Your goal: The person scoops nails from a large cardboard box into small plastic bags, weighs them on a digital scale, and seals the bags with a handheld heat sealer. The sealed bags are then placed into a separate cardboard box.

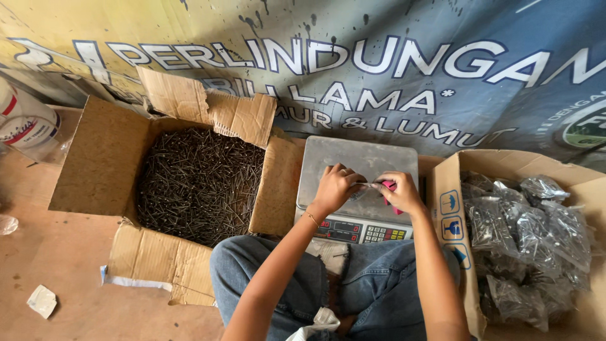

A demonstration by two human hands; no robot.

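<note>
My left hand and my right hand meet over the steel pan of a digital scale. Together they pinch a small clear plastic bag of dark nails stretched between them. A pink object, partly hidden, sits in my right hand's fingers. Left of the scale, an open cardboard box holds a heap of loose dark nails. To the right, another cardboard box is filled with several clear bags of nails.
I sit on the floor in blue jeans, knees against the scale. A printed banner hangs behind everything. A white bucket stands at far left. Scraps of paper lie on the brown floor.
</note>
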